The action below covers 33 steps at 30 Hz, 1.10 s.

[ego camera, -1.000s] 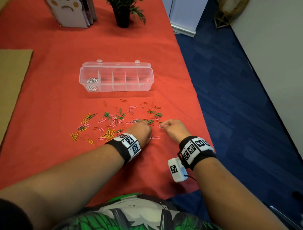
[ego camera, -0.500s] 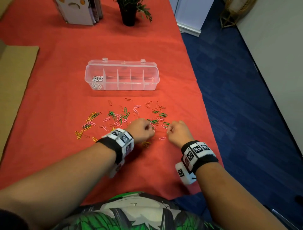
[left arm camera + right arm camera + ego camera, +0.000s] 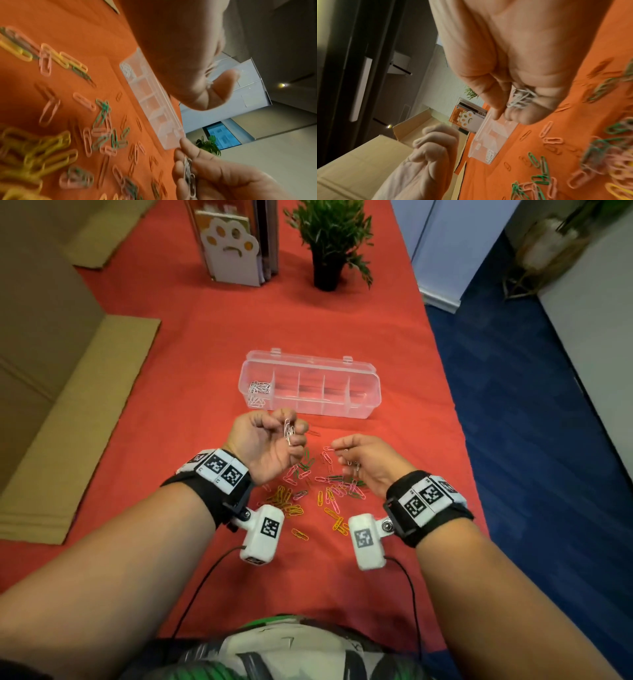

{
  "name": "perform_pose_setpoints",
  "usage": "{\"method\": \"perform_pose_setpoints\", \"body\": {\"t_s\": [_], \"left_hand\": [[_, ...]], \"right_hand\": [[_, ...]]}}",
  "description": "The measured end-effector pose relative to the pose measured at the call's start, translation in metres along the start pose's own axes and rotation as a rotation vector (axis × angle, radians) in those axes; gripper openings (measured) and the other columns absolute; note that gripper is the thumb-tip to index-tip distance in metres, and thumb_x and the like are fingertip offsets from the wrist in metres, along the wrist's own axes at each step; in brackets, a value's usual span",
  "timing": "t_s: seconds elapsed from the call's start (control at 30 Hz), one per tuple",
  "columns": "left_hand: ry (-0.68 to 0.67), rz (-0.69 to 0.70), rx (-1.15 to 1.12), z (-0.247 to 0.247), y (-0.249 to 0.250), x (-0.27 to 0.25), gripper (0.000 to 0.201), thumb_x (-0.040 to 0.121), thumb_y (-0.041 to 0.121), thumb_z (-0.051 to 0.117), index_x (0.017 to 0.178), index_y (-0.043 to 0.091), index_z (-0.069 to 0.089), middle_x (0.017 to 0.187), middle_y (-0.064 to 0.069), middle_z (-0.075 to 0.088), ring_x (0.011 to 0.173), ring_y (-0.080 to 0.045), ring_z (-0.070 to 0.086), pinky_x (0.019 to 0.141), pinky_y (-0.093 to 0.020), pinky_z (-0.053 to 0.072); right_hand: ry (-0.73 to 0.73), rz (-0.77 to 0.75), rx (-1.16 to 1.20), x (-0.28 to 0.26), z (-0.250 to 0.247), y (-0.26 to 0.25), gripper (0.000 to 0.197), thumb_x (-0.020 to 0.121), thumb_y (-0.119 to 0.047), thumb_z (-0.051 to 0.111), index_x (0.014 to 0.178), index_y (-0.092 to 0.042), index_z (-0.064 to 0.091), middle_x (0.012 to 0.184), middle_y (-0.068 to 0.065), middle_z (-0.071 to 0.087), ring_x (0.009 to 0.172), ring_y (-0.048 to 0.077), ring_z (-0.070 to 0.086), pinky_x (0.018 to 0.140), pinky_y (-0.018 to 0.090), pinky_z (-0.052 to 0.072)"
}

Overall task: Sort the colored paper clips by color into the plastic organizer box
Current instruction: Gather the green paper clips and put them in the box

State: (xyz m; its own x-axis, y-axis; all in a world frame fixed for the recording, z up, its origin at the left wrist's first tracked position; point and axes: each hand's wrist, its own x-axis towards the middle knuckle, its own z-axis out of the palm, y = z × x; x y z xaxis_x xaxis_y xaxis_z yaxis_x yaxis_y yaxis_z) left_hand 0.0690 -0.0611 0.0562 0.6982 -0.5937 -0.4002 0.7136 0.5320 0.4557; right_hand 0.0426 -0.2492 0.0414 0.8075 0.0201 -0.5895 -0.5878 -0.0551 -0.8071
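A clear plastic organizer box [image 3: 370, 378] lies open on the red cloth; white paper clips [image 3: 257, 392] fill its leftmost compartment. Both hands are lifted above the cloth in front of the box. My left hand [image 3: 274, 440] is palm up, curled round a bunch of white clips [image 3: 289, 430]. My right hand [image 3: 359, 457] holds white clips [image 3: 520, 98] in its curled fingers. Under the hands lie several loose clips [image 3: 318, 491] in pink, green, yellow and orange. The box [image 3: 150, 97] also shows in the left wrist view.
At the back stand a potted plant [image 3: 330, 244] and a book stand with a paw-shaped front [image 3: 233, 251]. Flat cardboard [image 3: 68, 433] lies on the left. The table's right edge [image 3: 459, 412] drops to blue carpet.
Both hands have risen off the cloth and turned palm up, each holding white clips. The head view has moved closer and tilted up, showing more of the back of the table.
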Motion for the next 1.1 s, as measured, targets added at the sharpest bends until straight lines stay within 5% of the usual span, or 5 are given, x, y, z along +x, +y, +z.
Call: {"method": "perform_pose_setpoints", "body": {"t_s": [0.4,0.57,0.67,0.83,1.1], "left_hand": [[0.592,0.081,0.328,0.006,0.094,0.037,0.013,0.078,0.007,0.036,0.067,0.013,0.040,0.070,-0.003,0.043,0.061,-0.015,0.046,0.066,-0.026,0.049],[0.695,0.146,0.402,0.009,0.104,0.049,0.018,0.061,0.004,0.052,0.079,0.009,0.051,0.149,-0.016,0.030,0.138,-0.032,0.031,0.116,-0.045,0.023],[0.792,0.211,0.519,0.007,0.103,0.047,0.039,0.082,-0.001,0.042,0.119,-0.010,0.049,0.149,-0.021,0.028,0.138,-0.033,0.029,0.112,-0.042,0.029],[0.839,0.256,0.806,-0.021,0.090,0.025,0.022,0.078,0.000,0.050,0.089,0.012,0.065,0.095,-0.012,0.062,0.102,-0.027,0.053,0.085,-0.038,0.040],[0.972,0.229,0.889,-0.079,0.049,-0.012,0.040,0.083,-0.001,0.050,0.121,0.008,0.057,0.119,-0.011,0.061,0.104,-0.023,0.057,0.083,-0.026,0.043]], "right_hand": [[0.087,0.011,-0.014,0.047,0.028,-0.045,0.046,0.078,0.029,0.028,0.089,-0.003,0.059,0.101,0.015,0.051,0.086,0.022,0.062,0.062,0.022,0.056],[0.121,-0.046,-0.123,0.057,0.035,-0.052,0.039,0.085,0.019,0.029,0.078,-0.010,0.055,0.084,0.007,0.053,0.079,0.023,0.066,0.059,0.025,0.057],[0.138,-0.108,-0.236,0.062,0.041,-0.053,0.033,0.086,0.013,0.035,0.088,-0.009,0.059,0.080,0.000,0.053,0.072,0.018,0.066,0.060,0.023,0.057],[0.124,-0.301,-0.347,0.073,0.065,-0.077,0.031,0.087,0.011,0.040,0.085,-0.013,0.060,0.084,-0.006,0.053,0.072,0.019,0.068,0.069,0.027,0.059],[0.090,-0.421,-0.541,0.115,0.116,-0.097,0.045,0.085,0.005,0.037,0.115,-0.017,0.063,0.125,0.009,0.061,0.109,0.024,0.060,0.097,0.034,0.047]]}}
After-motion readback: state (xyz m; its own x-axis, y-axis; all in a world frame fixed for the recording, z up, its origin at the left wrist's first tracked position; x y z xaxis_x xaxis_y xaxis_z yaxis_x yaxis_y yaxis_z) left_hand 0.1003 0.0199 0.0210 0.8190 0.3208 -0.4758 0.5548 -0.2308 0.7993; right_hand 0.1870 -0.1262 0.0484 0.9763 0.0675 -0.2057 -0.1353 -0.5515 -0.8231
